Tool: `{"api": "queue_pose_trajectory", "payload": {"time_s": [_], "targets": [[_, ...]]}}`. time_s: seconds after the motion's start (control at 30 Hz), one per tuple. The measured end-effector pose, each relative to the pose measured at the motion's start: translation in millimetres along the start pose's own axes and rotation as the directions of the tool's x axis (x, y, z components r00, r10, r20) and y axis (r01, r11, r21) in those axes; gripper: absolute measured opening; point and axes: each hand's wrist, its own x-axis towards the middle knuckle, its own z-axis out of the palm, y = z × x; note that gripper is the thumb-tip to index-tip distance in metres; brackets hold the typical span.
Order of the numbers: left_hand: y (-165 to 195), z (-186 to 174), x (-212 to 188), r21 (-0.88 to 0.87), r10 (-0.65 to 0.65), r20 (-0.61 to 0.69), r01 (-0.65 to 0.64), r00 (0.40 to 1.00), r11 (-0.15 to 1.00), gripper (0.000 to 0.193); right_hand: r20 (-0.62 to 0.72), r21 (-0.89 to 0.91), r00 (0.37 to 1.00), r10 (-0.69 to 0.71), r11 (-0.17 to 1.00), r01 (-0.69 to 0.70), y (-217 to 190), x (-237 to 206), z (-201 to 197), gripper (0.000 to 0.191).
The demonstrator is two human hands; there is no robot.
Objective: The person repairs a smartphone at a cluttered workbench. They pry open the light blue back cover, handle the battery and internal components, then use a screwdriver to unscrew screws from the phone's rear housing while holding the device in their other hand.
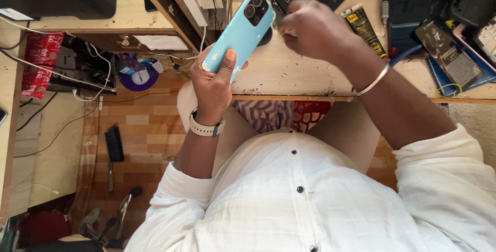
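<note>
Blue phone (238,32) in left hand (212,84)

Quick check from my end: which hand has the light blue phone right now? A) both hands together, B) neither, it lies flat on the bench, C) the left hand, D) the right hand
C: the left hand grips the light blue phone with its camera side in view, while the right hand is closed above the workbench beside it.
</note>
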Motion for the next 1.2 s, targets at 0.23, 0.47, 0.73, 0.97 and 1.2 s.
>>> {"api": "queue_pose_trajectory", "payload": {"time_s": [0.23,0.47,0.73,0.97,1.2], "targets": [[-2,-1,1,-0.003,0.006,-0.012,-0.006,1.000,1.000,0.030,0.037,-0.255,0.997,-0.068,0.964,0.075,-20,7,6,0.007],[-8,-4,1,-0.025,0.031,-0.025,-0.032,0.999,0.999,0.028,-0.013,-0.222,0.999,-0.048,0.974,0.044,-13,12,3,0.015],[-10,-6,2,-0.037,0.011,-0.027,-0.012,1.000,0.999,0.032,-0.219,0.023,0.945,0.243,0.970,-0.244,8,11,-2,0.032],[-4,-6,1,0.028,0.023,-0.029,-0.022,0.999,0.999,0.034,-0.103,-0.225,0.871,0.480,0.842,-0.490,-16,31,9,0.078],[-7,-6,2,-0.014,0.018,-0.012,-0.018,1.000,1.000,0.033,0.060,-0.262,0.875,0.480,0.854,-0.450,2,42,-20,0.067]]}}
